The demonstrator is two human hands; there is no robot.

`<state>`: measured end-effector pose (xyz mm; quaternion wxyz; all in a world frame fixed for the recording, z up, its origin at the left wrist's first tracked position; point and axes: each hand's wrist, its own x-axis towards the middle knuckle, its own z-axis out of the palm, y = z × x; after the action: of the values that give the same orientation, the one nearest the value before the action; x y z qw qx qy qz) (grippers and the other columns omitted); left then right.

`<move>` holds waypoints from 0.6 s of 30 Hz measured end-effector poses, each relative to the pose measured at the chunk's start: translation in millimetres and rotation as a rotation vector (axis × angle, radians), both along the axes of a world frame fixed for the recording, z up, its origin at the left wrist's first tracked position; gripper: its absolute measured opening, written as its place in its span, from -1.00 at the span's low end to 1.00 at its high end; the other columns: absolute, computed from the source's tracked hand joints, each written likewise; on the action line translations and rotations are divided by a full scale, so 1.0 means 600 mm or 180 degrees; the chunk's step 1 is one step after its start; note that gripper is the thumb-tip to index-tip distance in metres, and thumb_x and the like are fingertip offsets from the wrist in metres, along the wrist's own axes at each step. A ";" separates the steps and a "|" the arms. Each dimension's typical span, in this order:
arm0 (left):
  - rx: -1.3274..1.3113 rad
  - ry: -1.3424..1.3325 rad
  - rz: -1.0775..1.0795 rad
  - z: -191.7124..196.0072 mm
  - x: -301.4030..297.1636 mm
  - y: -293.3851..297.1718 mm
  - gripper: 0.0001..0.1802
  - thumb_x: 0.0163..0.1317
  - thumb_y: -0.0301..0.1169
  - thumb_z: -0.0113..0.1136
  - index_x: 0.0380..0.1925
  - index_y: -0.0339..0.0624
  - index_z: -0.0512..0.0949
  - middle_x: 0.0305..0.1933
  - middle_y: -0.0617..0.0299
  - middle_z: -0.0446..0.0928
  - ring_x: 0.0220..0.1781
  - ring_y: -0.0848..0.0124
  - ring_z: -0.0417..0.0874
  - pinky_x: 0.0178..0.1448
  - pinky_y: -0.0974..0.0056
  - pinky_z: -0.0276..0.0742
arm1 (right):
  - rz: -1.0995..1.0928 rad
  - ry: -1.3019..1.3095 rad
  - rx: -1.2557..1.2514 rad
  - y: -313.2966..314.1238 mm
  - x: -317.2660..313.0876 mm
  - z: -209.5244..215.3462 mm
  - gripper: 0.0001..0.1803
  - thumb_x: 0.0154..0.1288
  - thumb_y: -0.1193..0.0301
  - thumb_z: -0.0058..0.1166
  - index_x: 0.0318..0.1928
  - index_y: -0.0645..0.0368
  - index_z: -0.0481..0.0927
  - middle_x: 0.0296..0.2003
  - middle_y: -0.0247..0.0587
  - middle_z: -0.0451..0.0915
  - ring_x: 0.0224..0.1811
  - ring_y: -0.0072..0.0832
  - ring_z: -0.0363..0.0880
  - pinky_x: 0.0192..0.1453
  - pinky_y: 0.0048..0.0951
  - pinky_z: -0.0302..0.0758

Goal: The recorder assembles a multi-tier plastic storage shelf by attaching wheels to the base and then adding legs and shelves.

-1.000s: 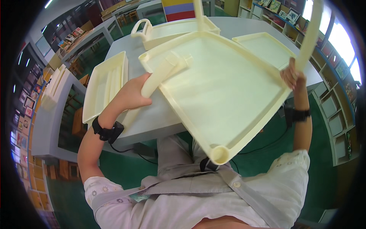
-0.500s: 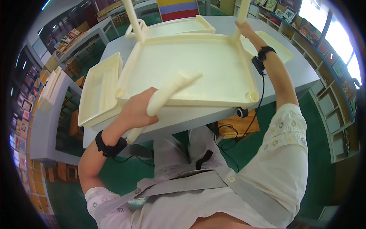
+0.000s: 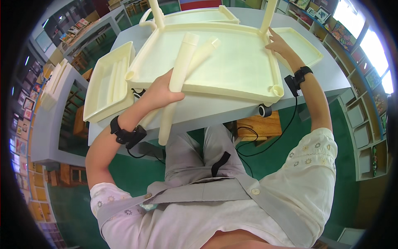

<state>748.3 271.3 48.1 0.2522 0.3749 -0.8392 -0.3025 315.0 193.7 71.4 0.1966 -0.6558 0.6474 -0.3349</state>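
Observation:
My left hand is closed round two cream plastic tubes, one thick tube in front and another tube crossing behind it. Both slant over the near left edge of a shallow cream tray. This tray has round sockets at its near corners, and a black-and-white caster under its near right corner. At its far corners stand a left post and a right post. My right hand rests by the foot of the right post, fingers apart against the tray's rim.
A deeper cream bin sits on the grey table to the left. Another tray lies behind, and a flat one at the right. Below are a wooden stool and a black cable from my right wristband.
My right hand has slid down from the post to its foot and loosened. My left hand has raised the tubes more upright, so both show apart. The view has shifted slightly.

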 end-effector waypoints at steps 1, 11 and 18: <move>0.0107 0.0114 -0.0076 -0.004 -0.002 -0.002 -0.34 -0.26 -0.37 0.13 -0.01 -0.31 0.29 -0.25 -0.01 0.48 -0.24 0.23 0.51 -0.12 0.27 0.39 | 0.0016 -0.0002 -0.0021 -0.002 0.001 -0.002 -0.03 -0.14 0.54 0.07 0.31 0.13 -0.16 0.20 0.27 0.03 0.29 -0.05 -0.02 -0.07 -0.49 0.41; 0.1013 0.1081 -0.0385 -0.011 -0.014 -0.034 -0.38 -0.19 -0.39 0.08 0.01 -0.31 0.31 -0.09 0.05 0.42 -0.33 0.46 0.44 -0.27 0.41 0.42 | 0.0530 0.0998 -0.0187 -0.096 -0.015 0.006 -0.21 0.04 0.55 -0.08 0.29 0.08 -0.09 0.25 0.05 0.02 0.29 -0.15 0.00 0.27 -0.31 0.09; 0.1989 0.2193 -0.0233 0.051 0.027 -0.009 -0.40 -0.04 -0.33 0.02 0.04 -0.38 0.21 -0.24 0.11 0.39 -0.41 0.47 0.45 -0.17 0.31 0.51 | 0.1293 0.1864 -0.1646 -0.023 0.130 0.095 -0.17 -0.03 0.33 0.18 0.25 0.00 0.05 0.26 -0.13 0.05 0.29 -0.18 0.01 0.33 -0.26 -0.01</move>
<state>764.7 265.8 78.5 0.3803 0.2807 -0.5879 -0.6564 393.1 180.0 128.6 -0.1040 -0.8646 0.4287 -0.2405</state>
